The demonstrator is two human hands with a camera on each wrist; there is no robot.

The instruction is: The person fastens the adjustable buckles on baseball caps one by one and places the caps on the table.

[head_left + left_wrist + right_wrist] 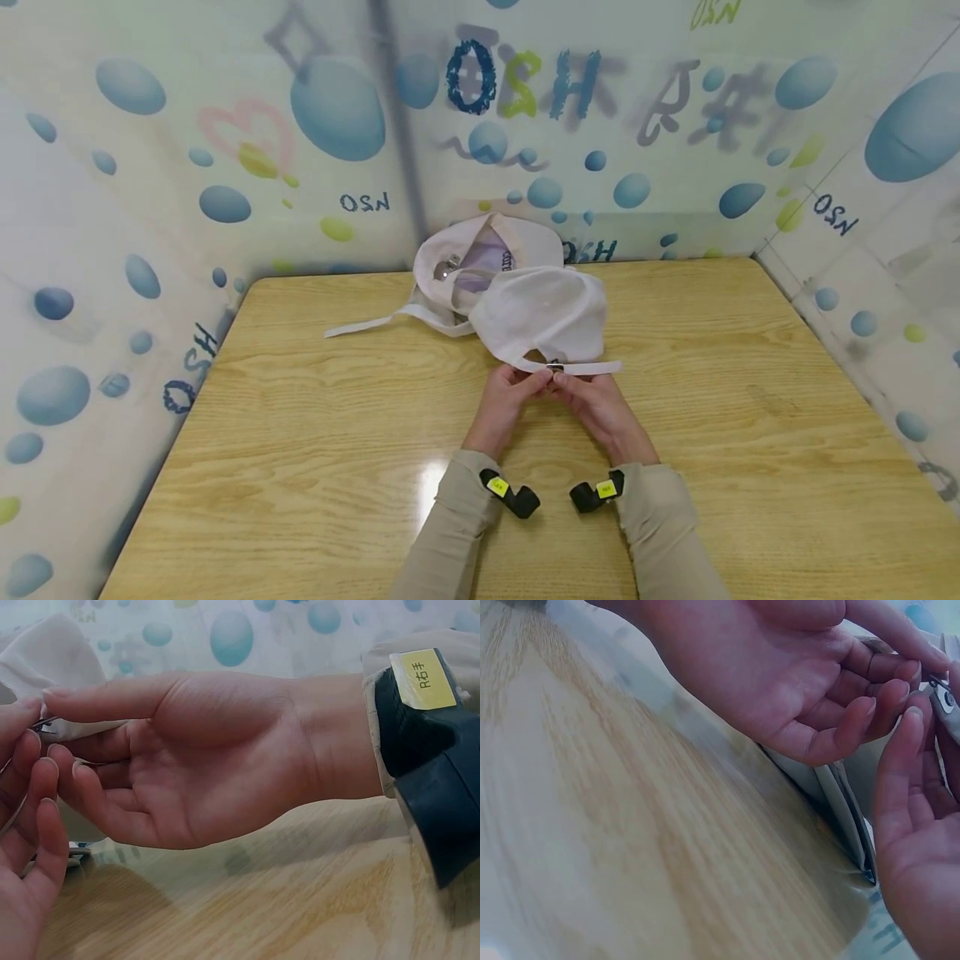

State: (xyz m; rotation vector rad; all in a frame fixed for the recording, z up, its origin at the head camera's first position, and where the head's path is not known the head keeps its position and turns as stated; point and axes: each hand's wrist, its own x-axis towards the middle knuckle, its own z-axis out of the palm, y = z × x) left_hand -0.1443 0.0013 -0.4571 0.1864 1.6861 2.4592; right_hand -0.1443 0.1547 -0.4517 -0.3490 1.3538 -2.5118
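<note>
left hand [506, 400] and right hand [603, 410] pinch the small metal buckle [555, 367] on the white cloth cap [543, 310] over the tan wooden table [322, 425]; adjusting the thin white strap [596, 367], i'd guess, next needing steadiness.

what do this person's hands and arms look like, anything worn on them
The left hand and right hand are bare, without gloves. Long beige sleeves reach the wrists, where each arm wears a black, bent wrist camera with a yellow label; the right arm's reads "R右手". No cables show.
</note>
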